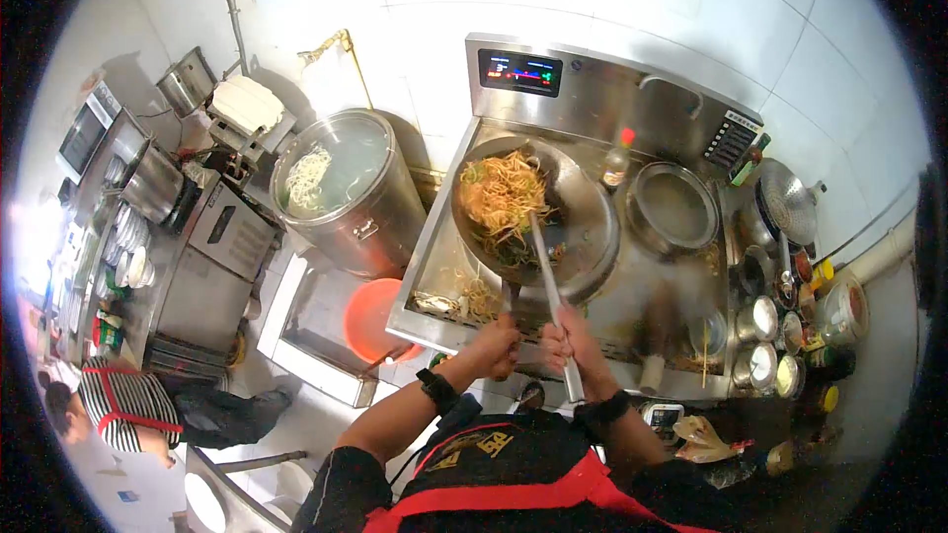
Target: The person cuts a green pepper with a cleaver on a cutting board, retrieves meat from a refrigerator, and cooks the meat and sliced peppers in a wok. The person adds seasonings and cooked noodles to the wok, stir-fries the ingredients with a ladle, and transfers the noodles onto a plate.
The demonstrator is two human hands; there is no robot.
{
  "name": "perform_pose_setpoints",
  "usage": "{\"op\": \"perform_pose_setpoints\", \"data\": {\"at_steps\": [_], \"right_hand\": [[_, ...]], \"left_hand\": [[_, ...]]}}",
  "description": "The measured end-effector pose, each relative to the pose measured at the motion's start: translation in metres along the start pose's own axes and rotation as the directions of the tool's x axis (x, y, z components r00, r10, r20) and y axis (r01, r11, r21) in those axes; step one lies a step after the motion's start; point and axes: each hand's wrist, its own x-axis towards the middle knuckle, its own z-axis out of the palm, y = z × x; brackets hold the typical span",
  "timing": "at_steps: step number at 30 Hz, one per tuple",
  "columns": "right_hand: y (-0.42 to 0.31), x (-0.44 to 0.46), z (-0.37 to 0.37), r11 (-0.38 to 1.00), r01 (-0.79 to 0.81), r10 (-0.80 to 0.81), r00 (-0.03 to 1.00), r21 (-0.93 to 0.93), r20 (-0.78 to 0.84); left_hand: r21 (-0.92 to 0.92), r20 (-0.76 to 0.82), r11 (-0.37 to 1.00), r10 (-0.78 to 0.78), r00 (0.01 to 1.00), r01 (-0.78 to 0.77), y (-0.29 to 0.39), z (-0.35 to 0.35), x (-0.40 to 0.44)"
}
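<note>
My left hand [497,345] is closed around the wok's handle, at the near side of the large metal wok [588,222]. In the wok, browned noodles [504,192] with bits of green are heaped toward the left. My right hand [575,347] grips a long-handled metal wok tool [548,271] that slants into the wok. Its far end is among the noodles, so I cannot tell whether it is a ladle or a spatula. Loose noodles [474,296] lie on the stove top in front of the wok.
Right of the wok are a red-capped bottle [618,158], a round metal pan [673,205] and several seasoning bowls [760,318]. A tall pot [346,212] with pale noodles and an orange-red bucket [380,318] stand left. Another person [138,405] is at the lower left.
</note>
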Motion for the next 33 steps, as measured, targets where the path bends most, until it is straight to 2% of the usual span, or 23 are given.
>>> {"op": "perform_pose_setpoints", "data": {"at_steps": [1,2,3,4,5,6,8,9,10,12,13,15,16,18,19,21,23,24,26,27,29,31,33], "right_hand": [[-0.004,-0.012,0.019,0.985,0.096,-0.122,0.975,-0.146,-0.187],[-0.004,-0.015,0.016,0.985,0.092,-0.12,0.974,-0.149,-0.194],[-0.007,-0.021,0.007,0.872,0.151,-0.227,0.967,-0.465,-0.111],[-0.011,-0.026,0.0,0.658,0.209,-0.3,0.954,-0.723,0.003],[-0.016,-0.026,-0.007,0.611,0.157,-0.313,0.948,-0.776,-0.055],[-0.02,-0.014,-0.022,0.608,0.152,-0.315,0.947,-0.779,-0.061],[-0.028,0.007,-0.035,0.291,0.226,-0.515,0.856,-0.93,0.047],[-0.034,0.01,-0.03,0.104,0.006,-0.582,0.811,-0.995,-0.056],[-0.029,0.018,-0.039,0.104,-0.002,-0.583,0.81,-0.995,-0.062],[-0.011,0.047,-0.073,-0.137,-0.147,-0.69,0.724,-0.98,-0.012],[0.004,0.041,-0.086,-0.141,-0.148,-0.692,0.722,-0.979,-0.01],[0.03,0.02,-0.112,-0.136,0.142,-0.617,0.762,-0.98,0.197],[0.023,0.007,-0.107,-0.143,0.144,-0.611,0.766,-0.979,0.202],[0.002,-0.032,-0.074,0.191,-0.103,-0.381,0.909,-0.976,-0.17],[0.0,-0.015,-0.082,0.19,-0.1,-0.375,0.912,-0.977,-0.166],[-0.011,0.036,-0.1,-0.01,-0.003,-0.66,0.751,-1.0,0.004],[-0.021,0.081,-0.065,0.052,0.02,-0.711,0.703,-0.998,-0.023],[-0.018,0.087,-0.049,0.054,0.022,-0.71,0.704,-0.998,-0.023],[-0.009,0.086,-0.024,0.144,-0.094,-0.496,0.854,-0.985,-0.154],[-0.002,0.077,-0.031,0.146,-0.091,-0.502,0.851,-0.985,-0.153],[0.03,0.029,-0.072,-0.254,0.045,-0.413,0.898,-0.966,0.15],[0.04,-0.02,-0.126,-0.489,-0.059,-0.33,0.936,-0.871,0.121],[0.008,-0.079,-0.113,-0.619,-0.354,-0.234,0.935,-0.701,-0.266]], "left_hand": [[0.199,0.073,0.977,0.06,0.995,-0.074,-0.006,-0.018,0.009],[0.381,0.157,0.912,0.101,0.982,-0.155,-0.004,-0.024,0.005],[0.374,0.161,0.915,0.097,0.982,-0.152,-0.002,-0.026,0.004],[0.198,0.111,0.978,-0.081,0.991,0.058,0.021,-0.017,-0.006],[0.009,0.095,0.965,-0.263,0.96,0.264,0.034,-0.013,-0.01],[0.006,0.103,0.964,-0.265,0.959,0.266,0.036,-0.015,-0.007],[-0.021,0.189,0.95,-0.302,0.934,0.311,0.024,-0.026,0.007],[-0.059,0.205,0.961,-0.253,0.945,0.27,0.013,-0.028,0.015],[-0.061,0.211,0.959,-0.257,0.943,0.276,0.02,-0.025,0.007],[0.02,0.226,0.946,-0.319,0.92,0.323,0.048,-0.017,-0.017],[0.019,0.23,0.947,-0.317,0.92,0.321,0.043,-0.017,-0.015],[-0.072,0.116,0.956,-0.276,0.954,0.285,0.029,-0.017,-0.006],[-0.081,0.114,0.956,-0.272,0.956,0.282,0.034,-0.013,-0.012],[-0.03,0.115,0.973,-0.222,0.968,0.227,0.059,0.003,-0.034],[-0.033,0.109,0.974,-0.22,0.969,0.225,0.068,0.008,-0.04],[0.056,0.037,0.955,-0.295,0.955,0.292,0.075,0.015,-0.049],[-0.042,0.15,0.946,-0.311,0.938,0.321,0.047,-0.01,-0.019],[-0.136,0.264,0.925,-0.313,0.912,0.356,0.036,-0.02,-0.009],[-0.108,0.268,0.919,-0.34,0.901,0.379,0.038,-0.023,-0.012],[-0.082,0.28,0.915,-0.358,0.891,0.394,0.041,-0.024,-0.01],[-0.08,0.248,0.931,-0.327,0.912,0.355,0.034,-0.025,-0.002],[-0.078,0.21,0.943,-0.301,0.93,0.323,0.031,-0.024,-0.004],[-0.152,0.215,0.953,-0.228,0.95,0.263,0.039,-0.01,-0.021]]}}
